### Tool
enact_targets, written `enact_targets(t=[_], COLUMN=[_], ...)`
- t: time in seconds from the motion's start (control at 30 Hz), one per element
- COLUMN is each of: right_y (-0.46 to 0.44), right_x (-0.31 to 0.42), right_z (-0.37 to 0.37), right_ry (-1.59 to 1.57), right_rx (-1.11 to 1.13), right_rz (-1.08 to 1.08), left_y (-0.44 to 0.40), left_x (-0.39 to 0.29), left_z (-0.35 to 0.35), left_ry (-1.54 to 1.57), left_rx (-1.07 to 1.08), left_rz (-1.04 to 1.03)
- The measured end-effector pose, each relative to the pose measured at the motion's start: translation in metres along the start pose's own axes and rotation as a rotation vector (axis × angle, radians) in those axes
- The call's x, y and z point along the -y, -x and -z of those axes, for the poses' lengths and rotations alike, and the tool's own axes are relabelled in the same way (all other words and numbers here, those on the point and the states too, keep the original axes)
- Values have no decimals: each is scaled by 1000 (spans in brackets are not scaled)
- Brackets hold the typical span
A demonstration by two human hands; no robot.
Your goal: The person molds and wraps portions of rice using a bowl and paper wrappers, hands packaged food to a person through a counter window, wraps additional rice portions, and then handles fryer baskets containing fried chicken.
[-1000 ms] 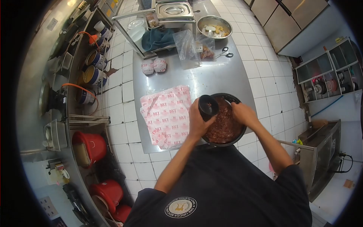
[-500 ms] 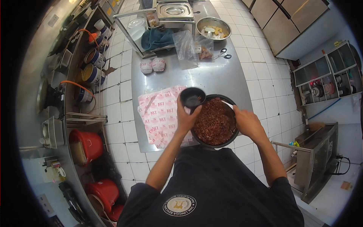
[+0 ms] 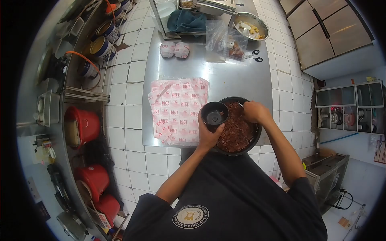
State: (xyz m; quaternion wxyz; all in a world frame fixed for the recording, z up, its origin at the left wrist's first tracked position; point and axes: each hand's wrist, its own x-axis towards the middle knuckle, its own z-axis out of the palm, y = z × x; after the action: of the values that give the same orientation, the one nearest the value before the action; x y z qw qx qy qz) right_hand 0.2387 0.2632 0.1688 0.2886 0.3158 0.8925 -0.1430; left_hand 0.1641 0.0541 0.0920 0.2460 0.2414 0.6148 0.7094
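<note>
My left hand (image 3: 209,136) is wrapped round a small black bowl (image 3: 214,113), which has a few reddish-brown grains inside. The bowl is held over the left rim of a large round black pot (image 3: 257,134) filled with reddish-brown rice (image 3: 237,130). At the pot's upper right, my right hand (image 3: 255,111) grips a white-handled utensil; its lower end is hidden in the rice. Left of the pot lies a stack of pink-and-white printed paper sheets (image 3: 177,108).
Two wrapped round parcels (image 3: 181,50) sit near the back left of the steel table (image 3: 217,80). Plastic bags (image 3: 216,40), black-handled scissors (image 3: 257,56) and a metal bowl with yellow pieces (image 3: 263,34) are further back. Red buckets (image 3: 88,124) stand at the left.
The view has shifted. Against half a second ago, the black bowl in my left hand is closer over the pot, and my right hand has moved to the pot's upper rim with the utensil lower in the rice.
</note>
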Motion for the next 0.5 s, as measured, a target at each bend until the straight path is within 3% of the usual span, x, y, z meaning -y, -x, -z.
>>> enact_targets(t=[0.17, 0.27, 0.3, 0.5], right_y=[-9, 31, 34, 76], right_x=[-5, 20, 21, 81], right_z=[2, -19, -48, -96], right_ry=[47, -57, -70, 3], right_rx=[227, 15, -171, -304], right_rz=[130, -33, -20, -185], left_y=[1, 2, 3, 13], left_x=[3, 9, 11, 10], left_z=[1, 1, 3, 3], left_ry=[-19, -30, -36, -43], left_rx=[0, -1, -3, -1], left_rz=[-28, -67, -73, -54])
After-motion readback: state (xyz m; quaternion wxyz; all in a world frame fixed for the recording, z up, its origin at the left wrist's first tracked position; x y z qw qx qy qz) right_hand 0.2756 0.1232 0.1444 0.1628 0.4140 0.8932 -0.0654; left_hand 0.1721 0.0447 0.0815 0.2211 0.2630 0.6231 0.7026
